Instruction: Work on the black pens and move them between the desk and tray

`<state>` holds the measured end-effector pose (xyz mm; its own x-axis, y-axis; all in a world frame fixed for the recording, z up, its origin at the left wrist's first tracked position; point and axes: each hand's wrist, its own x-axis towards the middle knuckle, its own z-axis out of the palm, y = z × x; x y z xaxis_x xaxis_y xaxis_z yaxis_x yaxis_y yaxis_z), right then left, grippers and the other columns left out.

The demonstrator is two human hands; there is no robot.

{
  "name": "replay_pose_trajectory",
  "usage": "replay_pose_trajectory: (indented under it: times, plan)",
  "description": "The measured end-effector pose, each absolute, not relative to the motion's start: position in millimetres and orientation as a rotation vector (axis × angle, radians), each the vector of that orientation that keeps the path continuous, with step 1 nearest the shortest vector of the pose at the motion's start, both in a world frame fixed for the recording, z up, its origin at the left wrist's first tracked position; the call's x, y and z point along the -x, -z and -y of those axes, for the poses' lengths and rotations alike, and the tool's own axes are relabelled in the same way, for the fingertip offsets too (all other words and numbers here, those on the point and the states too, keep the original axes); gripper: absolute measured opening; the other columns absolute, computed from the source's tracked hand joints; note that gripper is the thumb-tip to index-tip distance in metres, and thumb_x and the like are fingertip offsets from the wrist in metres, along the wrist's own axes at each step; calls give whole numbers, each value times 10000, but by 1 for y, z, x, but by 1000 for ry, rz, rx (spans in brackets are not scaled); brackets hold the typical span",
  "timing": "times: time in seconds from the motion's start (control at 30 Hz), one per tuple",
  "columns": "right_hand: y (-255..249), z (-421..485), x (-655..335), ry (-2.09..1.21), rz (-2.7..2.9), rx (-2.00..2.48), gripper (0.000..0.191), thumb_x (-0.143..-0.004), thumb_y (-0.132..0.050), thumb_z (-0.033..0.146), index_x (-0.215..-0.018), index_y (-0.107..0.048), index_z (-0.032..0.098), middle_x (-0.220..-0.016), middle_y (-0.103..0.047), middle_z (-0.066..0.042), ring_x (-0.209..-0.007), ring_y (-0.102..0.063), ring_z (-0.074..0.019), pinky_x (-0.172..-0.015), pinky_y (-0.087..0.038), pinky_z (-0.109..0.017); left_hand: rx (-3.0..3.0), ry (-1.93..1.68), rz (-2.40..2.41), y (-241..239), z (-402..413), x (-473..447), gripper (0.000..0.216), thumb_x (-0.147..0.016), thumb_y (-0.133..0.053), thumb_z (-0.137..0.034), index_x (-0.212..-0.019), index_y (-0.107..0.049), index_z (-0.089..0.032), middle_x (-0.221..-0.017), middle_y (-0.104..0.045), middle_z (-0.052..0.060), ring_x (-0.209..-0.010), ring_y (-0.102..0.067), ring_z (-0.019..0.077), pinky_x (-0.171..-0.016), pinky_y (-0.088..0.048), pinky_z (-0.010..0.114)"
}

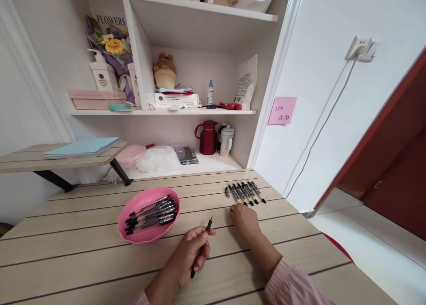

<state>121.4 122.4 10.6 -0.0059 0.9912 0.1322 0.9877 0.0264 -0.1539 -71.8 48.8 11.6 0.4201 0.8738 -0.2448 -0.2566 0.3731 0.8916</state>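
My left hand (196, 247) is wrapped round a black pen (209, 225), whose bare tip points up and away from me. The pen's other end sticks out below the fingers. My right hand (245, 218) rests low over the table with its fingers curled in. Whatever those fingers may hold is hidden. Just beyond them lies a row of several clear-barrelled pens (244, 192), side by side, with a short dark pen cap (227, 192) at the row's left end. A pink scalloped bowl (124, 207) left of my hands holds several black-capped pens (153, 215).
The table (83, 260) has wooden slats. At its back left, a small raised shelf (20, 158) bears blue folders (81, 147). Behind the table stands a white shelving unit (199, 113) with a red jug (208, 138) and a cup (226, 141). A cable (313, 138) hangs on the right wall.
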Motion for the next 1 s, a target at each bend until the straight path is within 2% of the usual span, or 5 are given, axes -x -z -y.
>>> replay_pose_trajectory:
  times: [0.23,0.67,0.8,0.9,1.0]
  plan:
    - [-8,-125,-115,-26,2119,2083,272,-838,-388,188,-816,-657,148,-895,-635,-130,-792,-608,-189,-630,-376,-257,-896,-845,-826,-11,-49,72,366,-715,-567,-410,-981,-533,-160,-500,-497,-71,-274,-263,6,-300,-122,155]
    - [-5,-126,-122,-170,1981,2081,213,-777,-456,199,-909,-623,186,-911,-642,-79,-850,-576,-180,-650,-343,-244,-898,-837,-813,-13,-49,72,368,-739,-545,-401,-1013,-519,-158,-506,-487,-70,-281,-265,7,-301,-131,154]
    - [-6,-126,-110,-114,1930,2007,248,-791,-464,280,-979,-584,172,-933,-614,-86,-807,-578,-172,-635,-344,-244,-887,-838,-829,-13,-48,72,340,-748,-537,-384,-1005,-520,-162,-501,-485,-72,-285,-253,5,-303,-127,152]
    - [-5,-130,-99,-70,2017,1953,227,-826,-428,292,-931,-600,186,-932,-593,-89,-777,-582,-165,-622,-344,-247,-897,-839,-830,-13,-48,72,329,-750,-536,-381,-998,-521,-166,-501,-484,-74,-283,-251,4,-304,-125,153]
    - [-4,-135,-95,-56,2094,1968,279,-866,-346,215,-829,-619,171,-906,-587,-97,-741,-586,-150,-605,-339,-244,-906,-841,-831,-13,-49,72,341,-741,-544,-386,-997,-523,-162,-501,-486,-74,-281,-252,4,-303,-122,156]
